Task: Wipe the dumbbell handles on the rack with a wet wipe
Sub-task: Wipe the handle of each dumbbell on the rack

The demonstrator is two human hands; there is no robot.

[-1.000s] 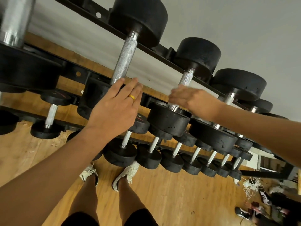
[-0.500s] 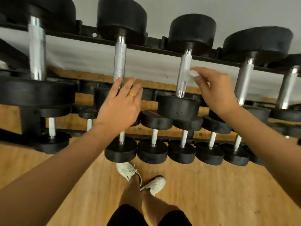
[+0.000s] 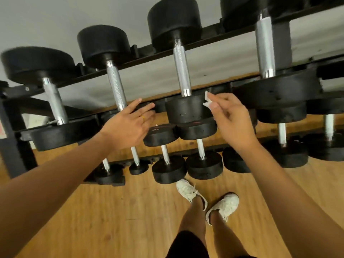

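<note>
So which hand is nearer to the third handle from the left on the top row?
Right. The right hand pinches the wipe just right of the third handle, at its lower end; the left hand is further left, beside the second handle.

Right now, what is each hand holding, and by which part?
Right hand pinches the wipe by its lower end, between thumb and forefinger. Left hand holds nothing; its fingers are straight.

Both arms reach forward; left hand (image 3: 126,127) flat with straight fingers, right hand (image 3: 234,121) pinches wet wipe (image 3: 207,100)
</note>
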